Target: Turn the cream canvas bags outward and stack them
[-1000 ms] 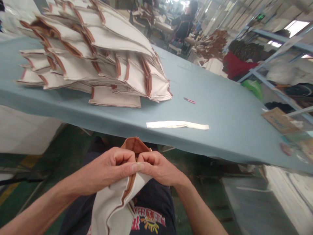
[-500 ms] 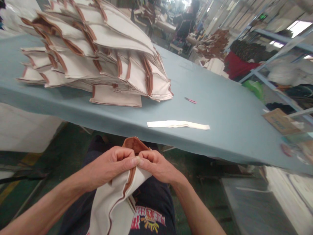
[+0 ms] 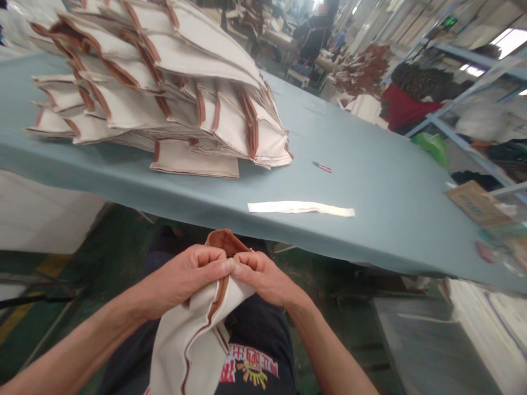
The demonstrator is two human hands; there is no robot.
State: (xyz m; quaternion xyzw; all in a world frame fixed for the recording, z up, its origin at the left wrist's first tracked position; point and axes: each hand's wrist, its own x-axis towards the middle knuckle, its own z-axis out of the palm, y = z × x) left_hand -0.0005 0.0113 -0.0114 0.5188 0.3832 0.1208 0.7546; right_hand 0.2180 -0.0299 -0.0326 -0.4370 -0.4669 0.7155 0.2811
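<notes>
A cream canvas bag with brown trim [image 3: 187, 340] hangs over my lap, below the table's near edge. My left hand [image 3: 187, 277] and my right hand [image 3: 261, 277] are both closed, pinching its brown top edge with thumbs touching. A brown corner of the bag pokes up between my knuckles. On the blue-grey table [image 3: 370, 181] beyond my hands lies a cream fabric strip [image 3: 300, 208] and, farther back, a small pink tool [image 3: 322, 166].
A tall stack of cream bags with brown trim [image 3: 160, 88] fills the table's far left. A cardboard piece [image 3: 473, 202] sits at the right edge. Blue metal shelving [image 3: 457, 90] with fabric stands at right. A person works at the far end.
My hands have stayed together on the bag's top edge, shifting slightly up. The bag's cloth has slid a little to the left over my lap.
</notes>
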